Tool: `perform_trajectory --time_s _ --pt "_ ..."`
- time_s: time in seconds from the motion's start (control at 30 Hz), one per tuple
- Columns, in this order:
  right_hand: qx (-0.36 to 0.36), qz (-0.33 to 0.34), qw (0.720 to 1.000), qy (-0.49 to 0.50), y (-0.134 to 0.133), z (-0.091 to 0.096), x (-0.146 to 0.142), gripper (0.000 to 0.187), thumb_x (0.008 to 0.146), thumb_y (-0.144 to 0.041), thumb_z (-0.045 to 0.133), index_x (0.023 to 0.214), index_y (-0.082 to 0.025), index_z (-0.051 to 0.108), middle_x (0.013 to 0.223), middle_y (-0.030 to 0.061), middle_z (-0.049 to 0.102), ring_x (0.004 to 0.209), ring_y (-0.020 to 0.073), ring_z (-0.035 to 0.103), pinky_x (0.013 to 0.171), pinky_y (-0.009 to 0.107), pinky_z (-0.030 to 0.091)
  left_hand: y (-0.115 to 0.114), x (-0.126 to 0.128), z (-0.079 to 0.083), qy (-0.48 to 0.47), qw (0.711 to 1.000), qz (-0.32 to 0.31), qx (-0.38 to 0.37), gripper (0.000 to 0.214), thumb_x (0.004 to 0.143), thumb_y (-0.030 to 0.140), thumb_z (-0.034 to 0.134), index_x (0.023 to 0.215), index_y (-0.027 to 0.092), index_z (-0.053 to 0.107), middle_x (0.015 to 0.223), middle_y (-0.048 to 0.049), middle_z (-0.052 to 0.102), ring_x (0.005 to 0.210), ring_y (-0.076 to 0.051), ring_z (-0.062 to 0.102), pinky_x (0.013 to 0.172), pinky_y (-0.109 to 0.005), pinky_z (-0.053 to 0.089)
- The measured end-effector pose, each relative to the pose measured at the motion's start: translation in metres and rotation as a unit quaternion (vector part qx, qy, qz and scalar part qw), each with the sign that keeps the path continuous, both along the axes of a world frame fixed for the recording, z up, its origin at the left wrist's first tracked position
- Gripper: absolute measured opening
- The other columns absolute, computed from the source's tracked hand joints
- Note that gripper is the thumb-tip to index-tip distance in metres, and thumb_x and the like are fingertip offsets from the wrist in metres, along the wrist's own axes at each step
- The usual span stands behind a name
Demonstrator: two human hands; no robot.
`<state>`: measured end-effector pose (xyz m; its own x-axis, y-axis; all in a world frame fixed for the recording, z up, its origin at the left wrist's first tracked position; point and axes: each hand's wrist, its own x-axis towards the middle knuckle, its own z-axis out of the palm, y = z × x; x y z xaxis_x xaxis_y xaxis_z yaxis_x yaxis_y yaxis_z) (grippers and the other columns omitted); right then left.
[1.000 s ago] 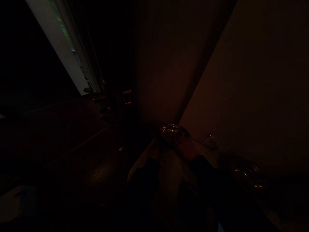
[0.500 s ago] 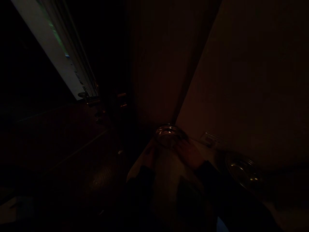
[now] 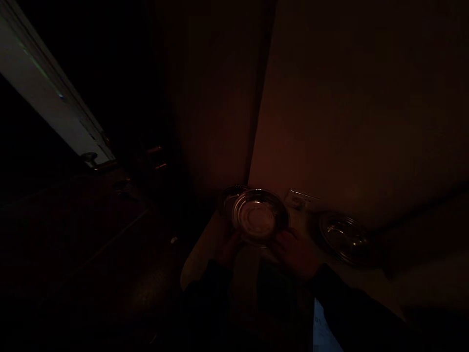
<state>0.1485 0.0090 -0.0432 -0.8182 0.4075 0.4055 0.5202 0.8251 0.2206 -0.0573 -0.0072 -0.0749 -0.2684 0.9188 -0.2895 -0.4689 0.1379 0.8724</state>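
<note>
The scene is very dark. A shiny round metal plate with a raised rim is held between my two hands, its inside tilted up towards me. My left hand grips its lower left rim, partly lost in shadow. At the lower right rim my right hand has its fingers curled against the edge. Behind the plate, to the left, the rim of a second metal plate shows on the pale counter, partly covered.
Further metal dishes lie to the right by the wall. A small framed rectangle sits at the wall's foot. Below my hands is a dark flat object, near a bluish sheet. A lit pale strip stands upper left.
The held plate has come up and towards me, apart from the one in the corner, which now shows behind it. The view has shifted, so the surroundings lie further left.
</note>
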Motion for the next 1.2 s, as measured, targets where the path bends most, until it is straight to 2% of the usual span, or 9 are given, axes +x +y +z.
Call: perform_trajectory --time_s 0.1,0.2,0.3,0.4,0.47,0.57,0.77,0.97,1.2 --pt "-0.033 -0.032 0.998 0.045 -0.007 -0.007 0.021 0.024 0.09 -0.016 0.049 0.108 -0.016 0.064 0.104 0.0128 0.068 0.094 0.0232 0.059 0.084 0.041 0.044 -0.001 0.006 -0.004 0.007 1.0 -0.006 -0.025 0.058 0.069 0.033 0.076 0.124 0.024 0.06 0.126 -0.0109 0.062 0.114 -0.032 0.059 0.086 -0.042 0.055" --pt "-0.086 -0.124 0.978 0.146 -0.011 -0.017 0.046 0.029 0.093 -0.025 0.045 0.113 -0.014 0.062 0.109 0.0155 0.067 0.098 0.025 0.06 0.082 0.041 0.048 -0.002 0.013 -0.011 0.003 0.999 -0.016 -0.027 0.052 0.069 0.032 0.076 0.118 0.021 0.064 0.126 -0.011 0.062 0.114 -0.031 0.059 0.085 -0.041 0.056" --pt "-0.199 -0.24 0.918 0.244 -0.011 -0.029 0.066 0.036 0.093 -0.034 0.043 0.117 -0.013 0.059 0.109 0.0159 0.068 0.098 0.0253 0.064 0.083 0.041 0.052 -0.003 0.024 -0.019 -0.018 0.998 -0.04 -0.037 0.051 0.071 0.033 0.074 0.119 0.02 0.062 0.121 -0.012 0.065 0.108 -0.029 0.063 0.083 -0.039 0.056" --pt "-0.324 -0.297 0.851 0.289 -0.01 -0.039 0.08 0.04 0.092 -0.037 0.041 0.122 -0.015 0.056 0.102 0.0127 0.071 0.089 0.0238 0.068 0.079 0.039 0.055 -0.004 0.037 -0.022 -0.017 0.996 -0.074 -0.042 0.052 0.073 0.035 0.072 0.122 0.021 0.061 0.117 -0.0113 0.067 0.104 -0.028 0.065 0.083 -0.038 0.055" --pt "-0.354 -0.309 0.831 0.298 -0.01 -0.045 0.086 0.04 0.09 -0.036 0.042 0.122 -0.017 0.056 0.102 0.012 0.072 0.092 0.0242 0.069 0.082 0.04 0.054 -0.004 0.045 -0.021 0.005 0.995 -0.101 -0.026 0.049 0.072 0.035 0.073 0.118 0.022 0.064 0.119 -0.0099 0.066 0.106 -0.027 0.063 0.086 -0.037 0.053" --pt "-0.354 -0.31 0.823 0.319 -0.01 -0.053 0.095 0.041 0.087 -0.034 0.043 0.12 -0.015 0.057 0.113 0.0149 0.068 0.104 0.0259 0.065 0.09 0.044 0.05 -0.004 0.053 -0.018 0.058 0.991 -0.121 -0.008 0.045 0.069 0.035 0.074 0.111 0.02 0.068 0.122 -0.0094 0.065 0.111 -0.028 0.061 0.091 -0.036 0.05" --pt "-0.378 -0.285 0.801 0.367 -0.011 -0.063 0.109 0.042 0.085 -0.035 0.044 0.119 -0.014 0.059 0.12 0.0154 0.065 0.113 0.027 0.059 0.099 0.047 0.044 0.002 0.065 -0.018 0.12 0.978 -0.166 -0.031 0.044 0.071 0.043 0.07 0.106 0.015 0.069 0.113 -0.012 0.07 0.104 -0.029 0.064 0.089 -0.039 0.05" --pt "-0.39 -0.287 0.776 0.405 -0.008 -0.07 0.116 0.04 0.08 -0.035 0.05 0.113 -0.017 0.064 0.115 0.0131 0.068 0.108 0.0298 0.061 0.097 0.05 0.044 0.009 0.068 -0.021 0.275 0.941 -0.193 -0.025 0.039 0.08 0.034 0.058 0.109 0.01 0.067 0.114 -0.013 0.069 0.11 -0.028 0.062 0.094 -0.039 0.047" --pt "-0.425 -0.279 0.761 0.404 -0.004 -0.068 0.116 0.039 0.08 -0.033 0.051 0.114 -0.018 0.065 0.116 0.0116 0.067 0.107 0.0281 0.061 0.096 0.047 0.045 0.012 0.071 -0.022 0.343 0.915 -0.207 -0.04 0.038 0.081 0.034 0.056 0.107 0.009 0.067 0.111 -0.0145 0.07 0.104 -0.029 0.064 0.09 -0.039 0.049"
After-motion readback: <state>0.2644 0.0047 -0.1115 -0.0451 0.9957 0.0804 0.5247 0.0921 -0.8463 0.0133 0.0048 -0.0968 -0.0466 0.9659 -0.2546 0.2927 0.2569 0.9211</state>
